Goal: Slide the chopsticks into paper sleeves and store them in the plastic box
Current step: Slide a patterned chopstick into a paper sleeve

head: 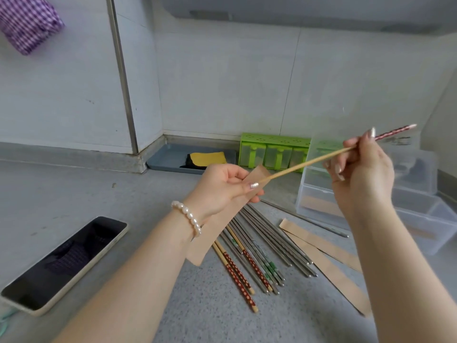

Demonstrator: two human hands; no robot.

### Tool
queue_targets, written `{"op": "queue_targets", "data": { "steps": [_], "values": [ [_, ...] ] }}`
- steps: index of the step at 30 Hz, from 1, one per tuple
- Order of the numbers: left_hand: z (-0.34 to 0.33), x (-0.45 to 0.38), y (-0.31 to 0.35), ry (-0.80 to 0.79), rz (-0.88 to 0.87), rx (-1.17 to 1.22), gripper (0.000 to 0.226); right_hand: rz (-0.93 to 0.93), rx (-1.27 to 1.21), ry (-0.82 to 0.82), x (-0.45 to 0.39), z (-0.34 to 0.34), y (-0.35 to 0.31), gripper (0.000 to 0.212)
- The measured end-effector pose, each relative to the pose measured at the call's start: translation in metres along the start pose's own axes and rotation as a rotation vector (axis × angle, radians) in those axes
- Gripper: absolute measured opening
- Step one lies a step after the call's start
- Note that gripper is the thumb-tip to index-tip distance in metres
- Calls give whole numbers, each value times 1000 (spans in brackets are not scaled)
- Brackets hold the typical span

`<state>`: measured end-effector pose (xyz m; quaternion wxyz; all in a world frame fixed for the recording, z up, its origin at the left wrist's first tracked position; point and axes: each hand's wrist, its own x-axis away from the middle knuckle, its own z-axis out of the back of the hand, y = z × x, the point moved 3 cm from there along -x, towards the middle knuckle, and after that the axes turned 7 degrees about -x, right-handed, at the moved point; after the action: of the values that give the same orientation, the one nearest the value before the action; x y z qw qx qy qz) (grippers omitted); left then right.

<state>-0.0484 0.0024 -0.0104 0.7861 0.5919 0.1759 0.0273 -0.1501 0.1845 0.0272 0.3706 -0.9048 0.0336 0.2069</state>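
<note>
My left hand [222, 186] grips a brown paper sleeve [212, 231] near its top; the sleeve hangs down over my wrist. My right hand [361, 174] pinches a bamboo chopstick [304, 164] with a red patterned end, its thin tip touching the sleeve's open mouth by my left thumb. On the grey counter below lies a pile of chopsticks [259, 248], metal and red-patterned wooden ones. Two more paper sleeves [329, 253] lie to their right. The clear plastic box [420, 219] stands at the right with a brown sleeve showing inside.
A phone [61, 263] lies face up at the left. A green spice rack [274, 152] and a grey tray [170, 157] with a yellow-black cloth stand against the back wall. A single metal chopstick [309, 219] lies beside the box. Purple checked cloth [27, 21] hangs top left.
</note>
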Motion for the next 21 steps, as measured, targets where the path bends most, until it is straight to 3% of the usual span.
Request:
{"op": "queue_targets", "data": {
  "steps": [5, 21],
  "values": [
    [0, 7, -2, -9, -51, -33, 12, 149, 124, -10, 1, 9, 1, 42],
    [-4, 10, -6, -42, -27, -130, 15, 162, 169, -32, 6, 9, 0, 42]
  ]
}}
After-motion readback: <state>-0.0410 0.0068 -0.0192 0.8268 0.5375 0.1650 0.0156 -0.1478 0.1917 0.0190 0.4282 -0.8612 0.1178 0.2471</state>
